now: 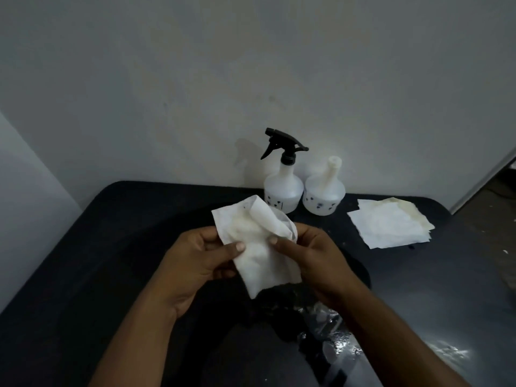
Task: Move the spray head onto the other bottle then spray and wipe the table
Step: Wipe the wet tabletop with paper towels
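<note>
My left hand and right hand pinch a soft, crumpled white wipe above the dark table; behind, the black spray head tops one translucent bottle beside an uncapped bottle

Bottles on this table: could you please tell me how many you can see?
2. The bottle with the black spray head stands at the table's far edge by the wall; the open-necked bottle stands immediately to its right. None appears hidden.
</note>
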Demonstrator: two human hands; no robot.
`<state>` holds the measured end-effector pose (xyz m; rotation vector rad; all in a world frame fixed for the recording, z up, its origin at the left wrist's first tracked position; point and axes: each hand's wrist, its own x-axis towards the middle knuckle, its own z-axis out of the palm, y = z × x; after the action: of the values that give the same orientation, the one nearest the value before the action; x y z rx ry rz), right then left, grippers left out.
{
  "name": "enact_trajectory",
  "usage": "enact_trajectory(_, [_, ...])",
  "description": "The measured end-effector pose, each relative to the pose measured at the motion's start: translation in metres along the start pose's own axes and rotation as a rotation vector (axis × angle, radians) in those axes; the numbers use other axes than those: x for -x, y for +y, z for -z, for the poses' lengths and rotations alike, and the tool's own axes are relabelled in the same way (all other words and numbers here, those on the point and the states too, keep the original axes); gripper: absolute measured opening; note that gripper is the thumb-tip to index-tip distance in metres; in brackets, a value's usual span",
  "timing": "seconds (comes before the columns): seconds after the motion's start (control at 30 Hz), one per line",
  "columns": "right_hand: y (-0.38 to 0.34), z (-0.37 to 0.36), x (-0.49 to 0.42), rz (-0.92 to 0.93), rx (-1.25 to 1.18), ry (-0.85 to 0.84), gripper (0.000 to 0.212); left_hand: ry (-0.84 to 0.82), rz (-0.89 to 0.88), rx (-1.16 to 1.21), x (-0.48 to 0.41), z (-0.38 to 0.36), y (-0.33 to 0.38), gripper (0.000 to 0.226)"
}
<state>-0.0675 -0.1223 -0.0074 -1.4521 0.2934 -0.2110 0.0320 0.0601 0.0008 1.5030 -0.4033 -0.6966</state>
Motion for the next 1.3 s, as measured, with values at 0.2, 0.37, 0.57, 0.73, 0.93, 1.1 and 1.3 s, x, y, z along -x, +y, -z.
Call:
enact_trajectory(0.2, [-0.006, 0.038, -0.005, -0.058, -0.013, -0.006, 0.017, -0.024, -0.067, -0.017, -0.008, -0.015, -0.003, 0.028])
enact_trajectory(0.37, [-0.019, 0.054, 0.001, -0.063, -0.024, -0.124, 0.027, -0.075, -0.130, -0.046, -0.011, -0.033, 0.004, 0.028])
enact_trajectory(0.57, [-0.027, 0.070, 0.003, 0.043, -0.037, -0.063, 0.016, -0.070, -0.290, -0.009, -0.016, -0.063, 0.016, 0.020])
enact_trajectory(0.73, [-0.024, 0.087, 0.002, 0.103, -0.091, -0.029, 0.046, 0.030, -0.535, -0.252, -0.013, -0.069, 0.018, 0.045])
enact_trajectory(0.93, [-0.010, 0.095, -0.002, 0.101, -0.123, -0.023, 0.053, 0.032, -0.724, -0.433, -0.014, -0.067, 0.021, 0.027])
enact_trajectory(1.1, [-0.006, 0.085, -0.002, 0.095, -0.236, -0.113, 0.022, 0.105, -0.796, -0.432, -0.014, -0.066, 0.024, 0.027])
enact_trajectory(1.3, [-0.003, 0.087, -0.003, 0.067, -0.340, -0.110, 0.027, 0.189, -0.794, -0.451, -0.015, -0.061, 0.023, 0.022])
